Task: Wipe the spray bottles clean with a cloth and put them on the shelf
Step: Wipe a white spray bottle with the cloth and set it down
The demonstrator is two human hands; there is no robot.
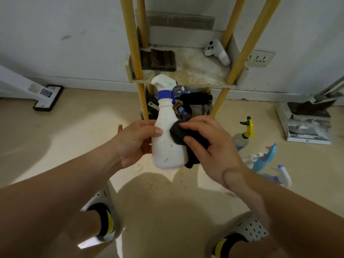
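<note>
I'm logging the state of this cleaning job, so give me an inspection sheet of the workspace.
Surface: beige floor, speckled with residue; shelf board stained.
Job's things: white spray bottle, spotted, held upright; dark cloth against its side; one white spray bottle on the shelf; more spray bottles on the floor.
Clutter: folded dark cloth on the shelf; mixed items on the lower tier.
Grippers: left hand grips the bottle; right hand pinches the cloth.
Cables: nothing seen.
Surroundings: wall socket.
</note>
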